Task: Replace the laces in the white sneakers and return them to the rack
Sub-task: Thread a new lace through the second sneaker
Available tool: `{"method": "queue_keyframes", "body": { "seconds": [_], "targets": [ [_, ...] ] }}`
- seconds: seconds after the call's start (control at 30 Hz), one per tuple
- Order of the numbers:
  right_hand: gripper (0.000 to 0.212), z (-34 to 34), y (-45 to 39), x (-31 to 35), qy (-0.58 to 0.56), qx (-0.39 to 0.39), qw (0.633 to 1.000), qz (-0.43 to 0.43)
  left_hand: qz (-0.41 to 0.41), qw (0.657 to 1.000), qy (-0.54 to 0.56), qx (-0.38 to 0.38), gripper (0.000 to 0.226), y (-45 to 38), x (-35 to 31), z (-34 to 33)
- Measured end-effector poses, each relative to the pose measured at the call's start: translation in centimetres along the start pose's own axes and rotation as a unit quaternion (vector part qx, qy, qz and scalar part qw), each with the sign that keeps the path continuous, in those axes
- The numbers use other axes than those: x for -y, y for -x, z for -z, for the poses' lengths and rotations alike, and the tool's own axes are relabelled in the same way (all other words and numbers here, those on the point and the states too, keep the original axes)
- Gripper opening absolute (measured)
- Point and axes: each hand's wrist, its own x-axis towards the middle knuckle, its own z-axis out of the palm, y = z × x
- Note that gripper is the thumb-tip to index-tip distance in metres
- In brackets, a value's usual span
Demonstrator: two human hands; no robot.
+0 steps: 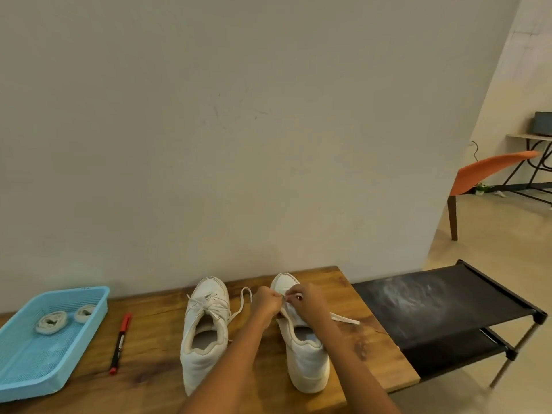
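Two white sneakers stand on the wooden table [149,380], toes toward the wall. The left sneaker [203,336] is laced and tied. Over the right sneaker [304,354], both hands work at the eyelets near the toe. My left hand [267,301] and my right hand [304,300] each pinch the white lace [243,303]. One loose end of it loops off to the left, and the other end [346,319] lies flat on the table to the right. My forearms hide part of the shoe's tongue.
A light blue plastic tray [27,377] at the table's left holds two rolled-up laces [52,322]. A red and black marker [120,343] lies beside it. A black two-tier shoe rack [448,306] stands right of the table. An orange chair [490,171] is farther right.
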Motion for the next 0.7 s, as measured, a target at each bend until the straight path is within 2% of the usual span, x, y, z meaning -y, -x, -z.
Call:
{"method": "queue_keyframes", "body": {
  "seconds": [0.2, 0.3, 0.43, 0.7],
  "targets": [
    [0.006, -0.33, 0.24, -0.20, -0.045, -0.052, 0.997, -0.026, -0.011, 1.000, -0.008, -0.001, 0.026, -0.18, -0.03, -0.28],
    [0.005, -0.35, 0.31, -0.22, -0.040, -0.022, 0.999, -0.024, -0.011, 1.000, -0.011, -0.002, 0.026, -0.30, 0.03, -0.24],
    [0.014, -0.41, 0.13, -0.50, -0.022, -0.017, 0.999, -0.021, -0.011, 1.000, -0.006, 0.002, 0.028, -0.18, 0.03, -0.02],
    [0.017, -0.36, 0.07, -0.46, 0.007, -0.025, 0.999, -0.018, -0.025, 1.000, -0.009, -0.001, 0.025, -0.13, 0.17, -0.14]
  ]
}}
